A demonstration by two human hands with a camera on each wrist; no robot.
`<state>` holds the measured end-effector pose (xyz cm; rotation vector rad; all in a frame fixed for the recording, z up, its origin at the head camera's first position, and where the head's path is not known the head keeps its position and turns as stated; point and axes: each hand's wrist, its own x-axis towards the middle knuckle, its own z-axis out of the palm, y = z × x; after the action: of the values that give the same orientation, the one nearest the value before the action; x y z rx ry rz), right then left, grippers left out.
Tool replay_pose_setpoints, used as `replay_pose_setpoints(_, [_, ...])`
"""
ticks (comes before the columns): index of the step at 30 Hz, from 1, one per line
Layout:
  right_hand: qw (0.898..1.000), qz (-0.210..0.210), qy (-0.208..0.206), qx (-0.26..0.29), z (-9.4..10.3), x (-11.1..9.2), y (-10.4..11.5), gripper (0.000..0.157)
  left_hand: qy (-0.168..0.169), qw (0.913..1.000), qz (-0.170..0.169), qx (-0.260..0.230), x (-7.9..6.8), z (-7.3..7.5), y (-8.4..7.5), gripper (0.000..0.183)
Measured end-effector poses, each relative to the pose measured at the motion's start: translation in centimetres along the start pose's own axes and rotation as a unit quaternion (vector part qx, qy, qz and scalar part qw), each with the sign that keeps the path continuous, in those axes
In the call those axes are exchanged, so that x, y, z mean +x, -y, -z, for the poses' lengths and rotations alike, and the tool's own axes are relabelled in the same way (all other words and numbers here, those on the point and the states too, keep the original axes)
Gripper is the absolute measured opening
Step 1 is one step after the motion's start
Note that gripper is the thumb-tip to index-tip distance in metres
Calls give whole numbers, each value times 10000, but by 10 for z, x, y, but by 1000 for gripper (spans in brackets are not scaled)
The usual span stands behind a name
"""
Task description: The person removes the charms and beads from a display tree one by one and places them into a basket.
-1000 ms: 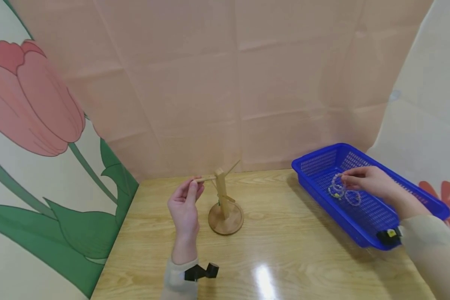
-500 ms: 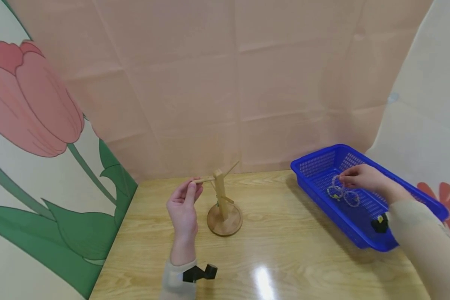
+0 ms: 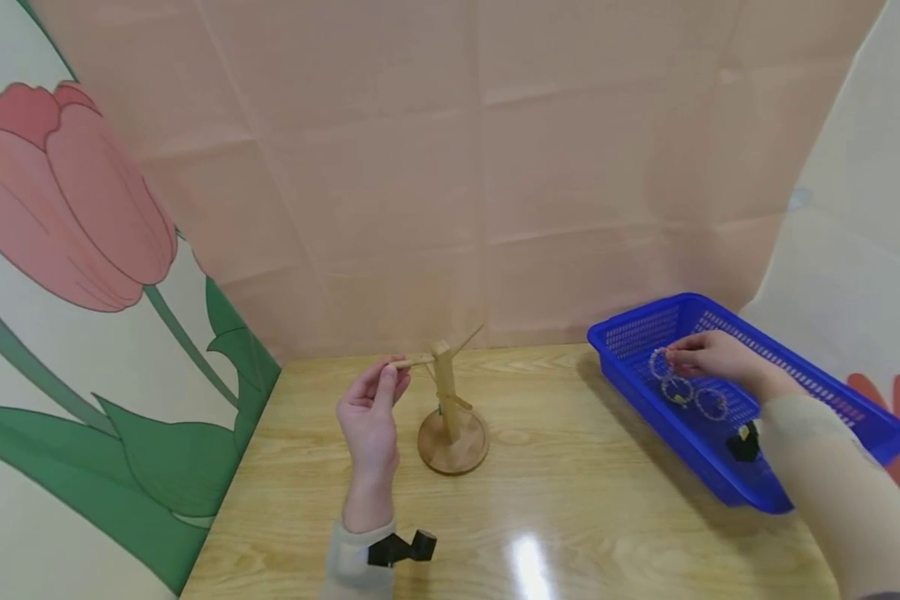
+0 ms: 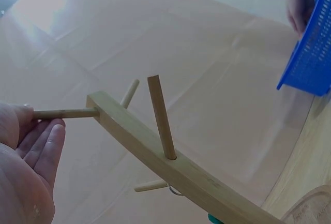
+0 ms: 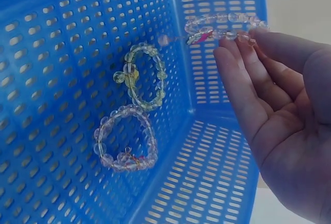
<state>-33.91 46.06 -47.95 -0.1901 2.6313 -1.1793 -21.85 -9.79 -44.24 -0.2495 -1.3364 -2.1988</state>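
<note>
A wooden peg stand (image 3: 446,392) with a round base (image 3: 453,442) stands on the table, pegs jutting from its post. My left hand (image 3: 371,408) pinches the end of its upper left peg (image 4: 64,114) between thumb and fingers. Inside the blue basket, my right hand (image 3: 708,357) pinches a pale pink beaded bracelet (image 5: 227,25) with a bright pink charm. Two more bracelets lie on the basket floor: a yellowish one (image 5: 146,76) and a pale lilac one (image 5: 125,140). Something green (image 4: 214,218) shows low on the post, mostly hidden.
The blue plastic basket (image 3: 663,429) with slotted walls sits at the right of the wooden table (image 3: 570,500). A pink-beige cloth (image 3: 390,167) hangs behind. A tulip-printed panel (image 3: 90,200) borders the left side, and a pale panel with a red flower borders the right.
My right hand has shifted slightly left within the basket, drawing its bracelet away from the two lying there. The left hand keeps its hold on the peg.
</note>
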Motion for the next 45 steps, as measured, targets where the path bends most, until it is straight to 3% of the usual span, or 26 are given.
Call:
replay_pose_setpoints(5, [9994, -30, 66, 329, -3, 7, -3, 49, 25, 10000, -31, -7, 1, 1, 1, 28])
replay_pose_setpoints(18, [9980, -40, 245, 587, -16, 23, -13, 48, 76, 9999, -126, 14, 1, 1, 3, 27])
replay_pose_setpoints(29, [9974, 33, -222, -680, -22, 31, -23, 39, 51, 9999, -91, 49, 1, 0, 3, 27])
replay_pose_setpoints(38, [9930, -230, -454, -1064, -21, 25, -20, 40, 61, 9999, -66, 46, 1, 0, 3, 29])
replay_pose_setpoints(45, [9906, -110, -537, -1252, -23, 22, -14, 38, 15, 10000, -59, 61, -1, 0, 1, 25])
